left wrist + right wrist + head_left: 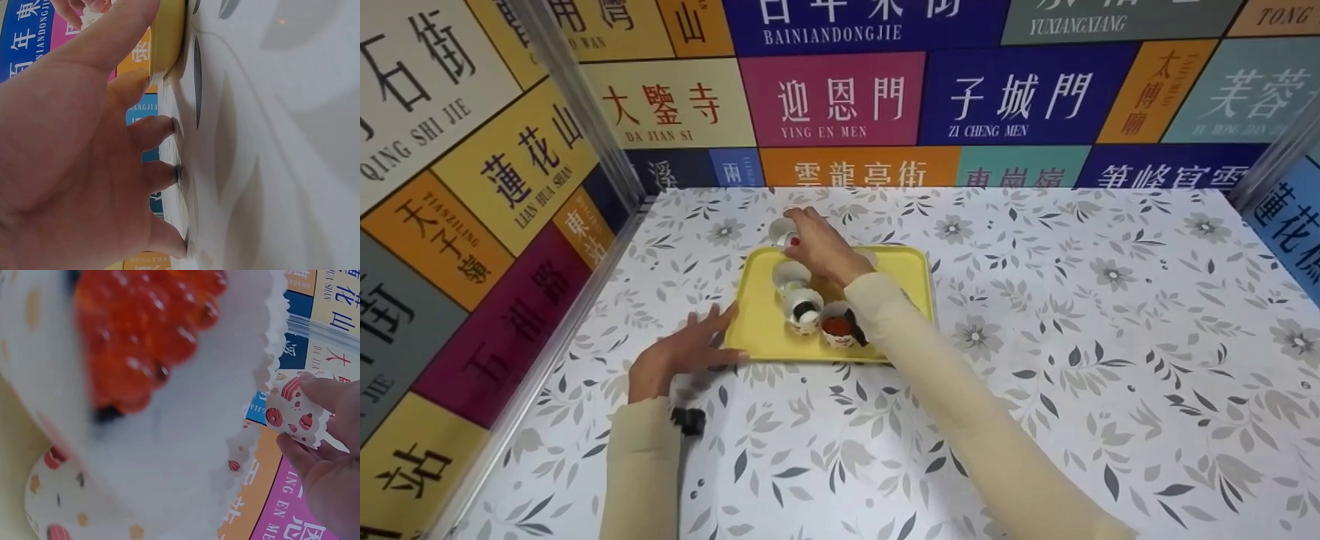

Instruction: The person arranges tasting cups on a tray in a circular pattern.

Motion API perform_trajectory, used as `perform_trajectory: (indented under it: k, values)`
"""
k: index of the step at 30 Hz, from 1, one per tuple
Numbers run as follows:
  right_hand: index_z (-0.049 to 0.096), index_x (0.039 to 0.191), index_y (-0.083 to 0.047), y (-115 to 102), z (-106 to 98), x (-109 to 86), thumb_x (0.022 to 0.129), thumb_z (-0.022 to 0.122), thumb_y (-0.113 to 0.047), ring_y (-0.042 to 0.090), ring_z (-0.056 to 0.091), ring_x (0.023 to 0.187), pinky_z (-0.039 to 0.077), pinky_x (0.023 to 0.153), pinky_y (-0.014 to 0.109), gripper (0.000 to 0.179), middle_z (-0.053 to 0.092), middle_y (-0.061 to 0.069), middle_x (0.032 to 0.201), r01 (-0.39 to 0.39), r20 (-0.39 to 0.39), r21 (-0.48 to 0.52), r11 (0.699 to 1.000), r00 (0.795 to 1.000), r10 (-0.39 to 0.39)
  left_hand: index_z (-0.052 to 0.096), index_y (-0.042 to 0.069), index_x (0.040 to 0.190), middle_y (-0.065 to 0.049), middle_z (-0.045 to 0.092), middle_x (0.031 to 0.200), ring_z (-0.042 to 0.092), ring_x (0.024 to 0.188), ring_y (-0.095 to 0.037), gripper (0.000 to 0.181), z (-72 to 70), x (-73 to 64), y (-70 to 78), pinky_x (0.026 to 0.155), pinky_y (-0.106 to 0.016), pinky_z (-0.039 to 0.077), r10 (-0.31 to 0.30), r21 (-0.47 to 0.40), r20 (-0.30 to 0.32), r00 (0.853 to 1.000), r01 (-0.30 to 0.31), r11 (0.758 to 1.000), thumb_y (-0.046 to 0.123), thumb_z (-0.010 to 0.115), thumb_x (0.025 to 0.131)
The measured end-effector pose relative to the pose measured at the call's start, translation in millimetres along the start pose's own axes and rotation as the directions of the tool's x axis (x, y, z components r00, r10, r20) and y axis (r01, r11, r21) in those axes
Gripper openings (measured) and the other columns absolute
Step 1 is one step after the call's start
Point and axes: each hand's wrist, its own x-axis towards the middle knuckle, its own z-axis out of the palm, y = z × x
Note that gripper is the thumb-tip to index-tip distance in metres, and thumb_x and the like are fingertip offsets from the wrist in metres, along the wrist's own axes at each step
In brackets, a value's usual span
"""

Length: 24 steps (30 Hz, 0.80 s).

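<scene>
At the far left of the yellow tray (904, 274), my right hand (825, 247) holds a small paper baking cup (297, 408). Thumb and fingers pinch its sides, which show printed pink cakes in the right wrist view. Just below on the tray are a pale-filled cup (791, 276), a cup with a white piece banded in black (805, 309) and a cup of red-orange roe (838, 326) with a dark edge. My left hand (682, 352) touches the tray's left front corner with thumb and index finger. Its other fingertips rest on the tablecloth in the left wrist view.
Another pale cup (866, 259) on the tray is mostly hidden behind my right wrist. A white leaf-patterned tablecloth (1072, 360) lies under the tray. Panels with Chinese lettering (832, 97) stand along the back and sides. A small black object (688, 421) is at my left wrist.
</scene>
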Motion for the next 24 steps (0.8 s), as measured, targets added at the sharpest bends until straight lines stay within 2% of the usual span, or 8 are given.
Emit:
perform_trajectory:
  k: [3,7,12,20,24]
  values:
    - [0.036,0.154,-0.018,1.0,3.7,-2.0,0.1,0.063,-0.025,0.022,0.039,0.145,0.032,0.123,0.041,0.061,0.037,0.008,0.158,-0.017,0.024,-0.028,0.999,1.0,0.018,0.003,0.034,0.161,-0.007,-0.012,0.17,-0.023,0.153,-0.04,0.101,0.7,0.6,-1.1,0.116,-0.074,-0.009,0.011,0.001,0.003,1.0,-0.011,1.0,0.061,0.067,0.087]
    - [0.037,0.153,-0.016,1.8,5.6,-5.6,0.098,0.064,-0.027,0.026,0.034,0.148,0.031,0.123,0.043,0.062,0.039,0.011,0.158,-0.04,0.038,-0.071,0.997,0.998,0.043,0.002,0.034,0.161,-0.007,-0.012,0.17,-0.022,0.153,-0.04,0.102,0.3,1.4,-1.5,0.117,-0.074,-0.008,0.012,0.015,0.005,1.0,-0.012,1.0,0.062,0.066,0.087]
    - [0.043,0.148,-0.011,1.4,4.4,-5.6,0.095,0.068,-0.027,0.029,0.042,0.14,0.037,0.119,0.041,0.061,0.049,0.012,0.148,-0.055,0.029,-0.125,0.991,0.998,0.059,-0.001,0.033,0.161,-0.009,-0.014,0.169,-0.023,0.152,-0.041,0.101,-0.8,1.7,-1.5,0.118,-0.073,-0.007,0.031,0.032,0.0,1.0,-0.031,0.999,0.061,0.065,0.089]
    - [0.059,0.129,-0.005,2.7,9.3,-3.3,0.094,0.068,-0.031,0.031,0.051,0.124,0.047,0.107,0.044,0.045,0.061,0.013,0.129,-0.051,0.02,-0.237,0.97,0.998,0.057,0.0,0.039,0.16,-0.003,-0.013,0.17,-0.023,0.154,-0.038,0.101,1.3,1.5,-0.5,0.118,-0.072,-0.008,-0.02,0.031,-0.001,1.0,0.02,0.999,0.064,0.065,0.087]
    - [0.063,0.118,-0.002,2.3,10.2,-3.3,0.095,0.065,-0.033,0.031,0.05,0.123,0.046,0.107,0.044,0.039,0.059,0.016,0.129,-0.049,0.014,-0.3,0.953,0.998,0.056,0.0,0.04,0.159,-0.001,-0.014,0.17,-0.024,0.153,-0.037,0.101,0.8,0.7,-0.5,0.117,-0.072,-0.01,-0.028,0.014,0.0,1.0,0.027,1.0,0.064,0.065,0.086]
